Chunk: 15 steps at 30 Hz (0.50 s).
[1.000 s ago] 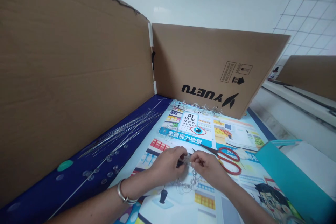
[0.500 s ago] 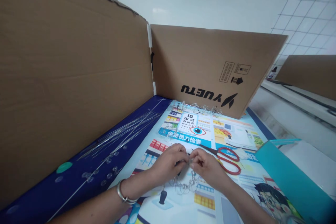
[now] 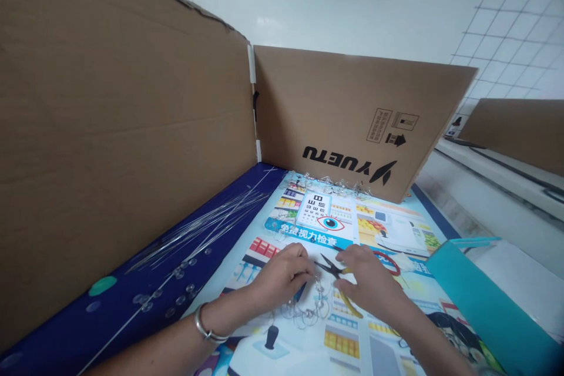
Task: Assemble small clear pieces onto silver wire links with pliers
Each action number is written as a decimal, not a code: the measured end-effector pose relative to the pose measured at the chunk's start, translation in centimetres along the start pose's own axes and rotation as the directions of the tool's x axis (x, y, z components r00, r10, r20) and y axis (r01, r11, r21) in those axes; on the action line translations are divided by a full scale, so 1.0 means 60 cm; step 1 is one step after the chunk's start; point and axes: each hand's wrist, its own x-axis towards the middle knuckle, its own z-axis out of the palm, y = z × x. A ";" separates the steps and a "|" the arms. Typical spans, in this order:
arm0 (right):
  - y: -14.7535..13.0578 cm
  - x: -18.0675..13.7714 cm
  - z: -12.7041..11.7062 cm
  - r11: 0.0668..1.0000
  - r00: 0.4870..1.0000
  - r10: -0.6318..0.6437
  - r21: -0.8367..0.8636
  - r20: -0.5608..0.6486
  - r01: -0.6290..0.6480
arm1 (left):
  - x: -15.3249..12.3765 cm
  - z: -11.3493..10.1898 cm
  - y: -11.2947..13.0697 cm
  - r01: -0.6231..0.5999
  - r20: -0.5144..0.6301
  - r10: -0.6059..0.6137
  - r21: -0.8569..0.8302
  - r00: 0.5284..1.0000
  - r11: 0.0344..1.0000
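Note:
My left hand (image 3: 282, 275) is closed in a pinch on the end of a thin wire strand with clear beads (image 3: 312, 312). Its loops hang below my fingers over the printed sheet. In my right hand (image 3: 372, 277) is a pair of yellow-handled pliers (image 3: 333, 270), its dark jaws apart and directed toward my left fingertips. One yellow handle sticks out below the hand. Behind it, red-handled scissors (image 3: 393, 257) lie on the sheet, partly hidden by the hand.
Cardboard panels stand left (image 3: 123, 129) and at the back (image 3: 348, 106). Several clear discs (image 3: 180, 299), thin wires (image 3: 207, 223) and a green disc (image 3: 103, 286) lie on the blue cloth at left. Beaded pieces (image 3: 335, 182) line the back panel. A teal box (image 3: 489, 305) sits at right.
My right hand has left my left fingertips, moved right and taken hold of the pliers, whose jaws now show between the hands. My left hand stays nearly in place with the beaded wire.

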 end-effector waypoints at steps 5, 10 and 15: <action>0.002 -0.013 0.002 0.974 0.997 0.023 -0.227 0.077 -0.004 | 0.000 0.000 -0.004 0.045 0.011 -0.045 -0.020 0.999 0.999; -0.015 -0.023 0.012 0.951 0.997 0.021 -0.309 0.074 0.003 | 0.001 0.000 -0.014 0.083 0.012 -0.082 -0.072 0.997 0.994; -0.030 -0.024 0.035 0.917 0.999 0.000 -0.399 0.050 0.020 | 0.001 0.001 -0.015 0.092 0.015 -0.091 -0.089 0.996 0.992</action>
